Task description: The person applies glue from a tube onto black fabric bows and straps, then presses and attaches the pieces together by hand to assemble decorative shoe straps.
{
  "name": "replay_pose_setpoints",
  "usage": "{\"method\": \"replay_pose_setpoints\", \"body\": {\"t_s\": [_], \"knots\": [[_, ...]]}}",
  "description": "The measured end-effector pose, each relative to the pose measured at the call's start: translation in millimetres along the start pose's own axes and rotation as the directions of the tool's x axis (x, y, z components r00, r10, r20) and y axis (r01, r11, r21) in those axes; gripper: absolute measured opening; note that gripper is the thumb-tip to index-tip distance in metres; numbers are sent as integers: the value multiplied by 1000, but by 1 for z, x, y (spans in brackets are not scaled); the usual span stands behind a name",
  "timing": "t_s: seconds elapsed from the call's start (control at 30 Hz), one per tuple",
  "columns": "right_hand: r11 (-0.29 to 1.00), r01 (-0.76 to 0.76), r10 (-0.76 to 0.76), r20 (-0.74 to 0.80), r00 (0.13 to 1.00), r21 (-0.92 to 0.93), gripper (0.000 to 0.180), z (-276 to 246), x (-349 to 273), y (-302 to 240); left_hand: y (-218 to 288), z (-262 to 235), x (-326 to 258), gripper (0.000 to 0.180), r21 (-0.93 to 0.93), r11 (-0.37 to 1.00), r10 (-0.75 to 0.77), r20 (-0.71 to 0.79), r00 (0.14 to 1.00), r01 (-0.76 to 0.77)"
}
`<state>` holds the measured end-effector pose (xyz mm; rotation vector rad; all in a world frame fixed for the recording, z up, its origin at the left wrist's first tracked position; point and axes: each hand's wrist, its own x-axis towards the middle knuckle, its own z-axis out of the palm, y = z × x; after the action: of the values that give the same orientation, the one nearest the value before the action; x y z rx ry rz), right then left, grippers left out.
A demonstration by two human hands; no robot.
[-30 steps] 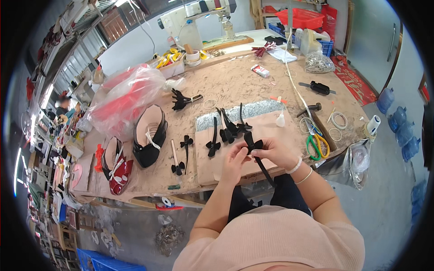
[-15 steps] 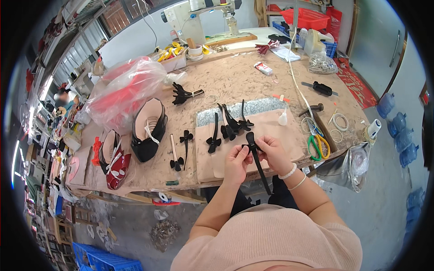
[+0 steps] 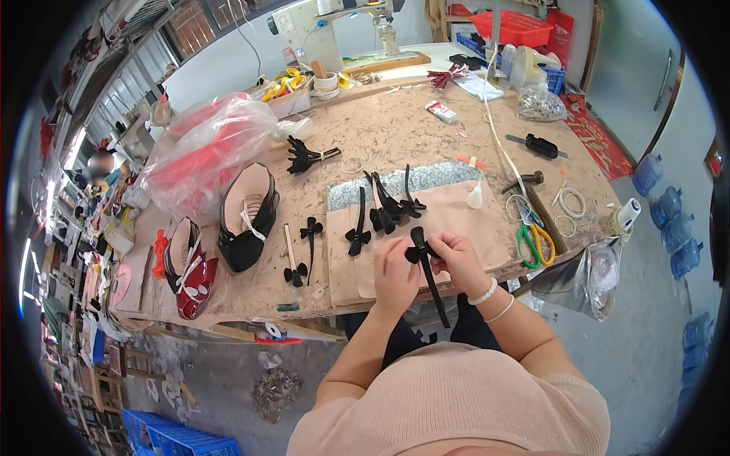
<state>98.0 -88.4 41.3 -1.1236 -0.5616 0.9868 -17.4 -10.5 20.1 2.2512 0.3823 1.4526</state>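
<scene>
My right hand (image 3: 458, 262) pinches the side of a black strap with a bow (image 3: 426, 266), whose long tail hangs past the table's front edge. Close on the bow's other side is my left hand (image 3: 395, 275), fingers stretched out and apart from it, palm partly hidden. Several more black bow straps (image 3: 358, 228) lie on the beige sheet (image 3: 449, 205) beyond my hands. Left of the sheet are another bow strap (image 3: 310, 235) and one with a pale underside (image 3: 293, 262). A white squeeze bottle (image 3: 474, 197) with a thin nozzle stands on the sheet's far right.
Green-and-yellow scissors (image 3: 535, 242) and a hammer (image 3: 541, 209) lie to the right. To the left are black shoe uppers (image 3: 245, 242), a red shoe upper (image 3: 199, 287) and a plastic bag (image 3: 205, 156). A bundle of black straps (image 3: 310, 156) lies farther back.
My left fingers have let go of the bow and straightened to its left. The bow strap stays in my right hand, its tail slightly shifted left.
</scene>
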Motion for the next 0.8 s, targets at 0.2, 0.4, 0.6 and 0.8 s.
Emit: {"method": "replay_pose_setpoints", "body": {"t_s": [0.2, 0.4, 0.6, 0.8], "knots": [[992, 112, -113, -13, 994, -61, 19, 0, 2, 9, -6, 6, -13, 21, -713, 298, -550, 416, 724, 635], [940, 210, -194, 84, 977, -270, 16, 4, -3, 7, -15, 8, -22, 5, -682, 114, -572, 549, 609, 722], [997, -54, 65, 194, 979, -61, 14, -3, -2, 7, -14, 2, -21, 6, -724, -219, -476, 665, 576, 655], [989, -129, 110, 229, 967, 68, 17, -4, 0, 7, -13, 6, -30, 8, -737, -310, -461, 669, 583, 600]]}}
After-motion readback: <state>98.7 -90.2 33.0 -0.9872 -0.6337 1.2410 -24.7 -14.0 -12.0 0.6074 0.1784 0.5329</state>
